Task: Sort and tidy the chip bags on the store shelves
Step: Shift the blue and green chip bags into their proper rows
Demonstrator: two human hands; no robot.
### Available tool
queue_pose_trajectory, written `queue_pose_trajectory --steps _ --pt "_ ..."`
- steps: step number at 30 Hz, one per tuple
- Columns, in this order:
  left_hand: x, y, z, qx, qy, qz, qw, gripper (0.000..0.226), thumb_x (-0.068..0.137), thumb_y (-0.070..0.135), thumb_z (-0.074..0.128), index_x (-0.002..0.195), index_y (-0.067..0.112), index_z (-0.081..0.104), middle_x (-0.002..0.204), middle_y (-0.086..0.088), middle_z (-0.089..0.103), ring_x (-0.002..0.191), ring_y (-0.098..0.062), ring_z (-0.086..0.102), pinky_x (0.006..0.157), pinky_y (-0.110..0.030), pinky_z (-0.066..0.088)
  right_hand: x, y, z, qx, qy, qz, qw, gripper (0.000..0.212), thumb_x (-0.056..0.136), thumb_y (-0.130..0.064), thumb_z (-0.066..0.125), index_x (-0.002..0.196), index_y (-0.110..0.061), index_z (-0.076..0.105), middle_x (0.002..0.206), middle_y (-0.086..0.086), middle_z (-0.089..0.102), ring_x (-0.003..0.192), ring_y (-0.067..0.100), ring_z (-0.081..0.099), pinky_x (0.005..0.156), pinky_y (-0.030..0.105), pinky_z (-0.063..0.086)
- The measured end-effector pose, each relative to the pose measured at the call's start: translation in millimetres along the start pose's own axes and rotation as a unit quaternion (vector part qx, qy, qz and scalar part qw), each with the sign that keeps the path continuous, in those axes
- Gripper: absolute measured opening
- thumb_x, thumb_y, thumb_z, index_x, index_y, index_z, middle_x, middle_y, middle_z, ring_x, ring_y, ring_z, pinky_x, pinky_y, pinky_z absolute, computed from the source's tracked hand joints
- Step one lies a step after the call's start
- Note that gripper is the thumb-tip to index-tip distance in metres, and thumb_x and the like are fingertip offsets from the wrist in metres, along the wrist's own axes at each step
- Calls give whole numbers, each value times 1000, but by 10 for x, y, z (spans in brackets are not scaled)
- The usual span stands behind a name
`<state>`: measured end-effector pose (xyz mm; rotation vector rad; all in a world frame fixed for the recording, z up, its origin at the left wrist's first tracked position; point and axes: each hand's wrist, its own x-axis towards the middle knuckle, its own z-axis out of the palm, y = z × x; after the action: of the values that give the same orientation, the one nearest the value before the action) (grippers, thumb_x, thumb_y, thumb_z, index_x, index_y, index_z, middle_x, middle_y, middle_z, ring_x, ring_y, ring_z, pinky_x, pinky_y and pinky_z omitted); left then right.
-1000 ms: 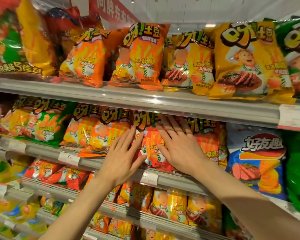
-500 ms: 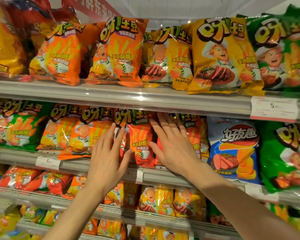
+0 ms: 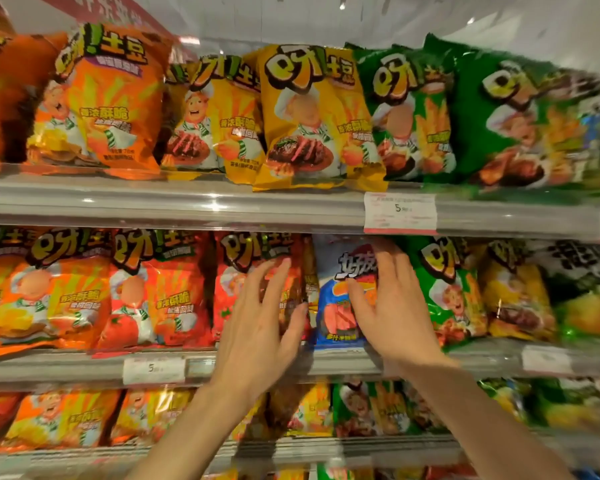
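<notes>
On the middle shelf a lone blue and white chip bag stands between red bags and green ones. My right hand lies on its front with fingers spread, fingertips reaching its top right edge. My left hand, fingers straight and spread, is against the front of a red chip bag just left of the blue one. Whether either hand presses or only touches is unclear. Neither hand grips anything.
Orange, yellow and green bags line the top shelf. A green bag stands right of the blue one. White price tags hang on the shelf rails. More bags fill the lower shelf.
Both hands moved right along the middle shelf. The right hand left the red bags and now lies on the blue bag; the left hand follows onto the red bag beside it.
</notes>
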<state>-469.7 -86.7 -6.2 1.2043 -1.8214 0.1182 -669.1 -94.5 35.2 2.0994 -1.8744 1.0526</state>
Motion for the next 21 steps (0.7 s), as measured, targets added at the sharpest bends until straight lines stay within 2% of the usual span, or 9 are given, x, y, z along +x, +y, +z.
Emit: queue_pose_trajectory --steps 3,6,9,13,16,21 --pt "154 251 250 -19 -29 -41 999 67 98 46 53 155 19 31 151 -6 35 138 -23 40 105 -28 37 -39 138 -105 6 -12 10 1000 58 99 -41 51 147 -16 30 144 4 34 134 24 39 106 36 40" --pt "292 449 442 -26 -59 -90 994 71 98 50 52 155 18 24 149 -4 31 134 -22 42 99 -26 37 -46 303 -206 1 -11 -8 1000 56 100 -39 50 148 -17 32 147 2 33 135 21 38 103 34 40" --pt "403 564 601 -9 -84 -117 990 75 97 55 52 154 16 22 149 -8 32 132 -29 46 98 -35 45 -24 503 -272 -27 27 -38 999 52 97 -37 54 143 -15 43 141 5 42 132 22 40 102 40 42" --pt "497 645 751 -6 -119 -156 980 80 96 59 50 155 16 18 149 -14 34 125 -34 53 92 -37 47 4 763 -345 -74 66 -59 993 45 95 -35 54 133 -11 56 136 11 51 127 29 44 100 48 44" --pt "521 661 818 -16 -134 -179 975 79 95 61 50 154 19 17 148 -14 33 115 -35 58 86 -38 48 10 937 -365 -103 65 -49 991 48 91 -38 50 132 -12 57 138 12 51 129 32 42 102 52 42" --pt "509 632 896 -48 -116 -198 972 76 92 64 52 150 24 23 139 -15 42 107 -35 60 86 -45 54 -6 1092 -340 -116 45 -56 991 52 94 -39 54 140 -16 51 144 12 47 135 33 35 110 53 36"
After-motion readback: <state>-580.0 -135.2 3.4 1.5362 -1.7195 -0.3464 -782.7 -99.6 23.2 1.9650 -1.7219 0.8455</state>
